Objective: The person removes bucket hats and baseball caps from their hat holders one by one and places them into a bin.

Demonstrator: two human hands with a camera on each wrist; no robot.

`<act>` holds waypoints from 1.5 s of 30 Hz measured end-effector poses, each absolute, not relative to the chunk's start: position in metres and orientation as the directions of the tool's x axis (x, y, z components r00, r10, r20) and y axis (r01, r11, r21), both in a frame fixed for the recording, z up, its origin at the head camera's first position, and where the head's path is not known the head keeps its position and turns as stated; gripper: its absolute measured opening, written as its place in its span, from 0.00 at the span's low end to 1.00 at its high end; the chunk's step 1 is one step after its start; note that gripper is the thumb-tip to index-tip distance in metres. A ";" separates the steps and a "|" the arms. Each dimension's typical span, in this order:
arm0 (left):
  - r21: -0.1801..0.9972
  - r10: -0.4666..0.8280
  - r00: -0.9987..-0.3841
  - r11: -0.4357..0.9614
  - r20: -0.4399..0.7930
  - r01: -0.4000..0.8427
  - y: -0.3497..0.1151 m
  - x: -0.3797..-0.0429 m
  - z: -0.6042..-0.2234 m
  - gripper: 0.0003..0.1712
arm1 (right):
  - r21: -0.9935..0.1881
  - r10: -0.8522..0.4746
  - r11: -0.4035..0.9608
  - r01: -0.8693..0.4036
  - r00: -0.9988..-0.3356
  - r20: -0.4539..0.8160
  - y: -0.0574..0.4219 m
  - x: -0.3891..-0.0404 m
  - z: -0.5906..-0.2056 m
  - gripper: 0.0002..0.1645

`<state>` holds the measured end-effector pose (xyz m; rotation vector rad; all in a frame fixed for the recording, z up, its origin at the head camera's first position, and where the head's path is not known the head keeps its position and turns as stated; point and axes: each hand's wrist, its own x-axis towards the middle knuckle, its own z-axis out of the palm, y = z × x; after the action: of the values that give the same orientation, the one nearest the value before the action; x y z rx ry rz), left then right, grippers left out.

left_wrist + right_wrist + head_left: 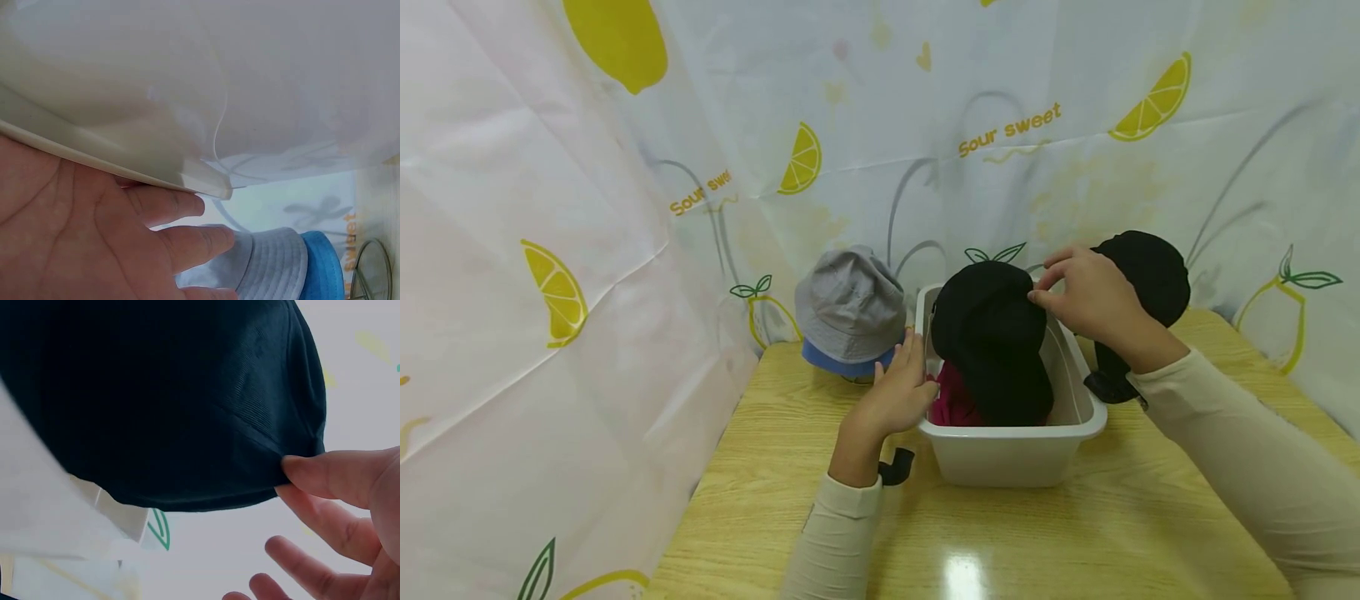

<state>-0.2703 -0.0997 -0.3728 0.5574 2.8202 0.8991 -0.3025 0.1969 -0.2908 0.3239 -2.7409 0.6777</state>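
Observation:
A black cap point(988, 325) lies in a white plastic basin point(1007, 458), its brim toward me. My right hand point(1093, 296) pinches the cap's edge between thumb and index finger point(306, 472); its other fingers are spread apart. With fingers extended, my left hand point(895, 396) rests against the basin's left rim, and the palm touches that rim point(94, 164) in the left wrist view. Under the black cap shows part of a dark red fabric item point(953, 400); the rest of it is hidden.
Left of the basin, a grey bucket hat point(853, 304) sits over a blue hat point(838, 360), with a wire stand point(373, 269) beneath. Another black cap point(1142, 275) stands behind my right wrist. The wooden table point(790, 467) backs onto a lemon-print cloth point(865, 108).

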 end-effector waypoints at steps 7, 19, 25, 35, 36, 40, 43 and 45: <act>0.581 0.380 -0.925 0.757 -0.017 0.300 -0.101 -0.271 -0.372 0.48 | -0.360 -0.193 0.891 -0.278 -0.948 0.255 0.194 -0.309 -0.288 0.13; 0.591 0.383 -0.923 0.750 -0.020 0.298 -0.101 -0.269 -0.372 0.48 | -0.289 -0.275 0.907 -0.307 -0.950 0.146 0.180 -0.322 -0.292 0.11; 0.599 0.384 -0.923 0.745 -0.027 0.293 -0.101 -0.267 -0.370 0.47 | -0.268 -0.315 0.911 -0.313 -0.948 0.037 0.172 -0.324 -0.290 0.16; 0.597 0.388 -0.921 0.746 -0.031 0.295 -0.102 -0.269 -0.372 0.47 | -0.203 -0.402 0.894 -0.398 -0.915 0.026 0.161 -0.334 -0.298 0.15; 0.595 0.388 -0.921 0.748 -0.030 0.296 -0.102 -0.269 -0.372 0.47 | -0.199 -0.406 0.893 -0.403 -0.913 0.028 0.160 -0.336 -0.299 0.16; 0.593 0.387 -0.921 0.749 -0.031 0.295 -0.101 -0.267 -0.371 0.47 | -0.177 -0.421 0.890 -0.420 -0.906 0.029 0.156 -0.339 -0.304 0.23; 0.597 0.386 -0.922 0.747 -0.029 0.294 -0.101 -0.267 -0.371 0.47 | -0.155 -0.428 0.891 -0.427 -0.903 0.030 0.153 -0.340 -0.305 0.27; 0.599 0.386 -0.922 0.745 -0.028 0.294 -0.100 -0.268 -0.371 0.47 | -0.139 -0.427 0.894 -0.426 -0.904 0.023 0.151 -0.341 -0.305 0.27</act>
<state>-0.2678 -0.1003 -0.3706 0.5471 2.7931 0.9210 -0.3407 0.1513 -0.3052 0.6903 -3.0651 0.2220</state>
